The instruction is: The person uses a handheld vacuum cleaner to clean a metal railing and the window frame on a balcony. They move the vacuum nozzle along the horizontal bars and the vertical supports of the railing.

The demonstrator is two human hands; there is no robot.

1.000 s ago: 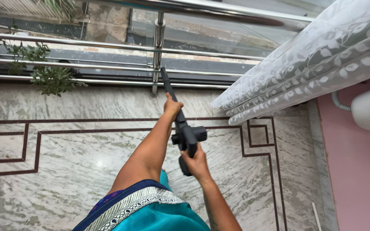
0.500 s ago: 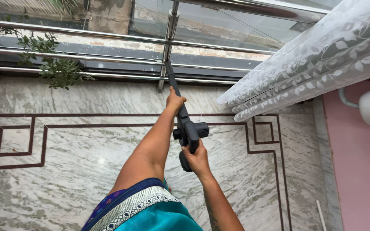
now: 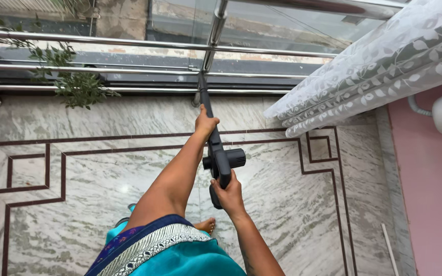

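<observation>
A dark grey handheld blower [image 3: 221,161] with a long narrow nozzle is held out over the marble floor [image 3: 78,194], pointing away from the person toward the steel railing [image 3: 129,69]. The nozzle tip lies just at the foot of the railing's upright post [image 3: 216,30], close to the lowest rail. The blower's round motor housing sticks out to the side of the body, on the curtain side.

The left hand [image 3: 205,124] is wrapped around the nozzle tube partway along, fingers curled shut about it, between the motor housing and the railing. The right hand [image 3: 227,196] grips the rear handle of the blower, fingers closed around it, on the end farthest from the railing.

Below the hands a teal garment [image 3: 180,255] with a patterned border fills the near edge, and a bare foot [image 3: 204,225] shows on the floor beside it. The floor carries dark inlaid border lines. A white leaf-patterned curtain [image 3: 374,66] hangs to the side of the railing post, and a leafy green branch [image 3: 72,82] pokes through the rails on the other side of the post. A pink wall [image 3: 431,204] runs beyond the curtain.
</observation>
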